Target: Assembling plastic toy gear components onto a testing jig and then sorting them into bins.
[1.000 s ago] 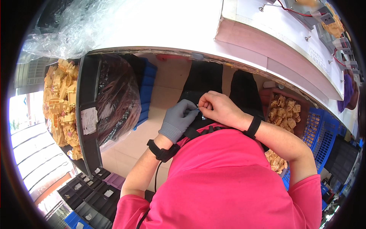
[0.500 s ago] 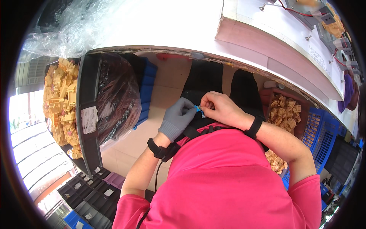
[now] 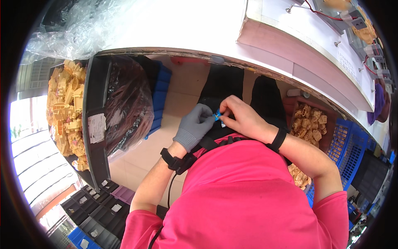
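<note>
Pinching a tiny blue part (image 3: 216, 115) right now, up close against the body, just above the lap and below the edge of the white workbench (image 3: 186, 25). Closing on it from the left with the gloved left hand (image 3: 195, 126), grey fingertips bracing one end, and from the right with the bare right hand (image 3: 242, 118), thumb and forefinger clamped on the other end (bare skin probably giving the finer feel for something this small). Holding it near the chest, likely for steadiness and a close look rather than reaching out over the bench. Hard telling what the part is, too small and half buried between the fingers. Sitting within easy reach on both sides: yellow moulded pieces (image 3: 66, 108) heaped at the far left beside a dark bin lined with a brownish bag (image 3: 128, 103), and more tan moulded pieces (image 3: 309, 122) filling a brown tray at the right, next to a blue crate (image 3: 346, 145). Wearing black bands on both wrists, a cable trailing from the left one.
</note>
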{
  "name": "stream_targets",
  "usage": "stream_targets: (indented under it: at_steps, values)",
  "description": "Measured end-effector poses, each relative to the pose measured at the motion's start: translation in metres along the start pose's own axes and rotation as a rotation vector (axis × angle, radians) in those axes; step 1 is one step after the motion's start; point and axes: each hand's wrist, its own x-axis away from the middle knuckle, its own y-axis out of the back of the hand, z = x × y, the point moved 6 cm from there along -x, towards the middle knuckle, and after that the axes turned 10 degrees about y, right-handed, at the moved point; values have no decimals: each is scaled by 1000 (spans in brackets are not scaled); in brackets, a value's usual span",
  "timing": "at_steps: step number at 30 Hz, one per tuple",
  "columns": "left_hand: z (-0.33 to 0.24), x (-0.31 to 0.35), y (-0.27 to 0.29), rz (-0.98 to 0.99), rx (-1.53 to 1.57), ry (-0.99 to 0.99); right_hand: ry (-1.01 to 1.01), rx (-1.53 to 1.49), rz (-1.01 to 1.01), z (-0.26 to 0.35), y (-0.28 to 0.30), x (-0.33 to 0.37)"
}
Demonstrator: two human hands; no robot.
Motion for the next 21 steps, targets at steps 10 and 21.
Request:
stream_targets:
  at_steps: [10, 21]
  values:
    - [-12, 4, -3, -15, -73, 14, 115, 260, 134, -3, -5, -2]
    - [-14, -5, -4, 113, -67, -57, -77, -69, 86, -9, -1, -5]
